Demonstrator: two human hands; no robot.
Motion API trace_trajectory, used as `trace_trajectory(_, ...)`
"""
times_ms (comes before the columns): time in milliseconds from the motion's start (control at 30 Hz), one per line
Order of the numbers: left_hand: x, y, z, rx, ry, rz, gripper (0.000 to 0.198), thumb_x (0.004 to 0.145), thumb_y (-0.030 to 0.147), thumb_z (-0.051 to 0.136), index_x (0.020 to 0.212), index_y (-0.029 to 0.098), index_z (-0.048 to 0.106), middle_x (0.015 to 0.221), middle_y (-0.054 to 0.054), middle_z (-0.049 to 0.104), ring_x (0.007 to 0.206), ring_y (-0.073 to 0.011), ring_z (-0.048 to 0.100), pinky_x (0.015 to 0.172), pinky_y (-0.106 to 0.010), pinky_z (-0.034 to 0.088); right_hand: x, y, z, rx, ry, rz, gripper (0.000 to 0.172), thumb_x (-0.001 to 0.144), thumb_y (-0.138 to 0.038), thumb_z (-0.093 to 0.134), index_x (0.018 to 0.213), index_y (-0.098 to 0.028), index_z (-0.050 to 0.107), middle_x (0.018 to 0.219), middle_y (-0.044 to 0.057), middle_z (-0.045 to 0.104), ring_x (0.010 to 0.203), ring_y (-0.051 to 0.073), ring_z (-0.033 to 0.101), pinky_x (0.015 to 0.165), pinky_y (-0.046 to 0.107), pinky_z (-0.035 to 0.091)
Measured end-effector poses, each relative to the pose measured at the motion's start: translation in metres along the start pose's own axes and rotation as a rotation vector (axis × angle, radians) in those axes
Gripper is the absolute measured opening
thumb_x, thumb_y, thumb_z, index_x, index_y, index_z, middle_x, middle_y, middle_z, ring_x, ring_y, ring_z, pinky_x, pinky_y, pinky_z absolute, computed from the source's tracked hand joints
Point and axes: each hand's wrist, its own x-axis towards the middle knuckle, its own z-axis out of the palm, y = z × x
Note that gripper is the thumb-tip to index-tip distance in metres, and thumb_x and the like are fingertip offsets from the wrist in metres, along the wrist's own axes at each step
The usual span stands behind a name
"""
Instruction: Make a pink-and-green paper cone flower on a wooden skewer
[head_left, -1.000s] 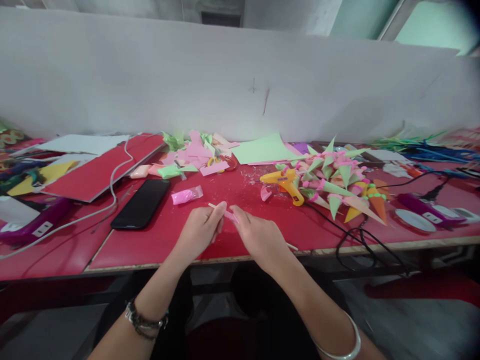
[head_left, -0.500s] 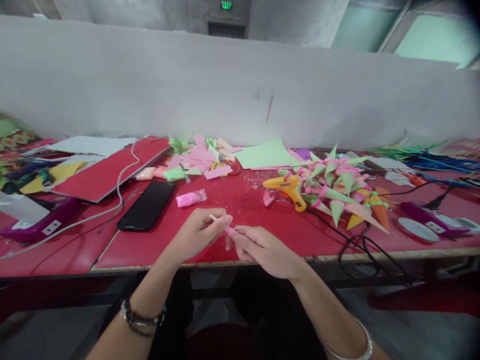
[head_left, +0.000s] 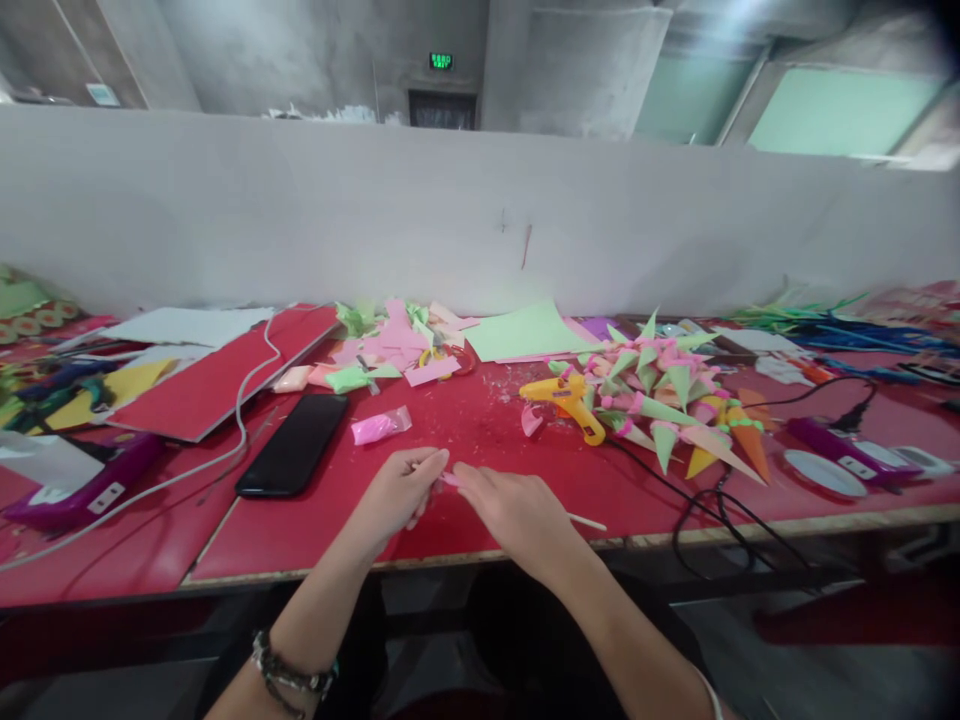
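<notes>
My left hand [head_left: 397, 493] and my right hand [head_left: 514, 510] meet over the near edge of the red table [head_left: 315, 520]. Both pinch a thin wooden stick [head_left: 585, 521] with a small pink piece [head_left: 450, 479] wrapped on it between the fingertips. The stick's far end pokes out to the right of my right hand. A pink packet [head_left: 379, 427] lies just beyond my left hand, and a black phone [head_left: 294, 458] lies to its left.
A yellow glue gun [head_left: 566, 400] lies right of centre with its black cable [head_left: 705, 500] running over the table edge. Beside it is a pile of green, pink and orange paper cones [head_left: 675, 395]. Paper scraps [head_left: 397, 335], a red board [head_left: 217, 375] and a white partition [head_left: 450, 210] stand behind.
The camera has tilted upward, showing more of the room beyond the partition. My hands have stayed together on the stick, and its right end now shows past my right hand.
</notes>
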Motion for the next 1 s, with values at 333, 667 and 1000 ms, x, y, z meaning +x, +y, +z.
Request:
trace_trajectory(333, -0.001, -0.011, -0.001, -0.274, -0.011, -0.167, 0.05, 0.069, 0.06, 0.046, 0.044, 0.018, 0.036, 0.023, 0.01, 0.024, 0.023, -0.0032, 0.021, 0.038, -0.019, 0.026, 0.009, -0.001, 0.011, -0.194, 0.187, -0.108, 0.025, 0.089, -0.02, 0.039, 0.106, -0.011, 0.054, 0.072, 0.007, 0.066, 0.064, 0.015, 0.06, 0.054, 0.025, 0.039)
trace_trajectory(667, 0.004, -0.019, 0.0, -0.349, -0.064, -0.198, 0.053, 0.065, 0.064, 0.043, 0.038, 0.019, 0.033, 0.02, 0.009, 0.023, 0.02, -0.0036, 0.021, 0.039, -0.021, 0.029, 0.013, 0.003, 0.013, -0.133, 0.055, -0.09, 0.022, 0.087, -0.024, 0.044, 0.104, -0.019, 0.057, 0.066, 0.001, 0.067, 0.054, 0.015, 0.062, 0.045, 0.024, 0.034)
trace_trajectory(1000, 0.005, -0.016, 0.008, -0.062, 0.046, 0.029, 0.048, 0.072, 0.058, 0.043, 0.047, 0.018, 0.042, 0.032, 0.007, 0.035, 0.03, -0.0063, 0.033, 0.037, -0.021, 0.024, 0.018, 0.0, 0.014, 0.262, -0.086, 0.133, 0.028, 0.09, -0.022, 0.033, 0.101, -0.019, 0.059, 0.081, 0.005, 0.07, 0.072, 0.016, 0.066, 0.057, 0.02, 0.04)
